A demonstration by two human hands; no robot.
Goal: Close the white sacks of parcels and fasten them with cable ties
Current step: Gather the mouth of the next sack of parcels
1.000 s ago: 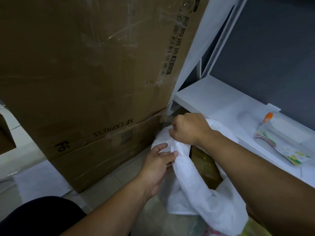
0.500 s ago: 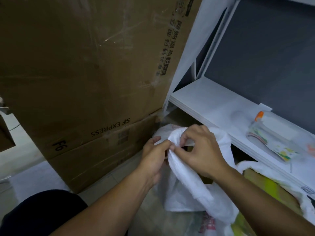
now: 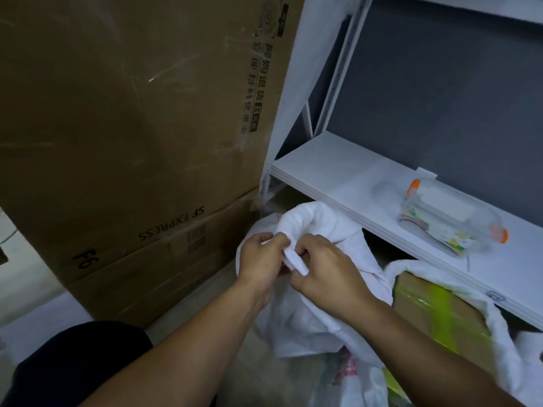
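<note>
Left hand (image 3: 261, 259) and right hand (image 3: 326, 271), fingers curled, pinch the bunched rim of the white sack (image 3: 320, 221) just below the shelf (image 3: 338, 177): twist the whole mouth into one tight neck (no cable tie visible) before tying.
</note>
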